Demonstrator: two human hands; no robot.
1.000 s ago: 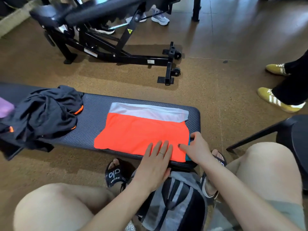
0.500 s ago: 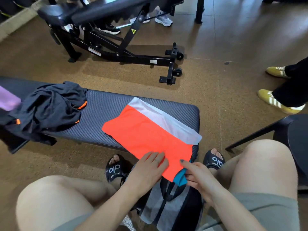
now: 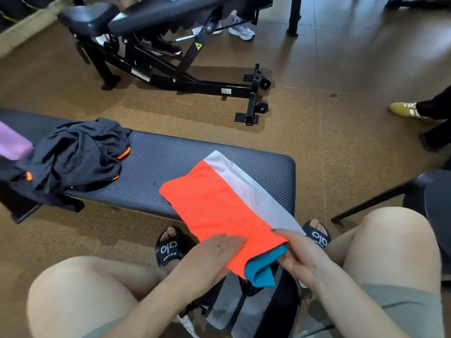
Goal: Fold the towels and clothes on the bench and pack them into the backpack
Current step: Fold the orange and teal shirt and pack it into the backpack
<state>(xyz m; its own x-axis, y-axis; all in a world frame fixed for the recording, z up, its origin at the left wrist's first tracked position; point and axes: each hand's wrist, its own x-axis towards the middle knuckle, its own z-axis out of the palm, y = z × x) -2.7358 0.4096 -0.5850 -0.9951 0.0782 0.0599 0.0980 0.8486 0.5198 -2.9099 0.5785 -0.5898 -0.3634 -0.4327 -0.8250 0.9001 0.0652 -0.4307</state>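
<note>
A folded orange towel point(image 3: 219, 211) with a white band and a teal underside hangs off the near right end of the black bench point(image 3: 170, 167), tilted toward me. My left hand point(image 3: 214, 254) lies flat with straight fingers on its near left edge. My right hand point(image 3: 297, 254) grips the near right corner, thumb on top and fingers under the teal layer. The grey and black backpack point(image 3: 244, 311) stands on the floor between my knees, right below the towel. A crumpled black garment point(image 3: 75, 154) with orange trim lies on the bench's left part.
A purple cloth point(image 3: 12, 142) shows at the left edge. A black adjustable gym bench point(image 3: 170, 57) stands beyond on the cork floor. Another person's yellow shoe point(image 3: 405, 109) is at the right, a dark chair point(image 3: 419, 191) beside my right knee.
The towel has been pulled off the bench toward me and turned, its near end now over the backpack. My right hand went from the towel's edge to gripping its corner.
</note>
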